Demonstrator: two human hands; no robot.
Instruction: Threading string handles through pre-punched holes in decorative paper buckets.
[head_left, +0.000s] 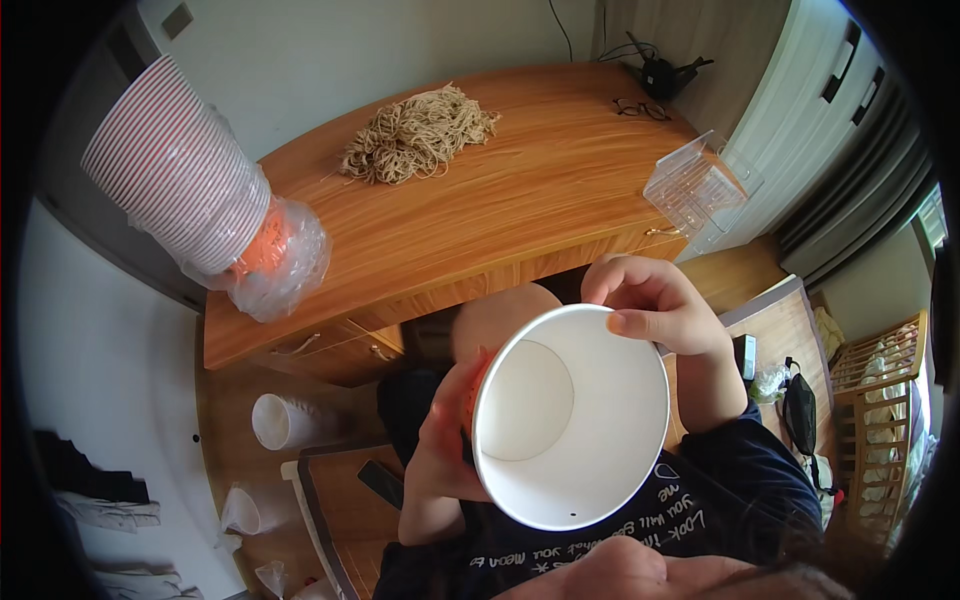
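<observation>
One white paper cup (570, 415) held close beneath the camera, mouth upward, inside bare, above the lap and in front of the wooden desk (520, 200). Left hand (445, 435) wrapped around its orange outer wall; right hand (655, 305) pinching the far rim, thumb laid over the edge. Farther off on the desk: sleeve of stacked cups (190, 185), heap of tan string (420, 135), clear plastic box (695, 190).

A wooden desk (520, 200) bears tangled twine (420, 135), stacked cups (190, 185), a clear box (695, 190)
</observation>
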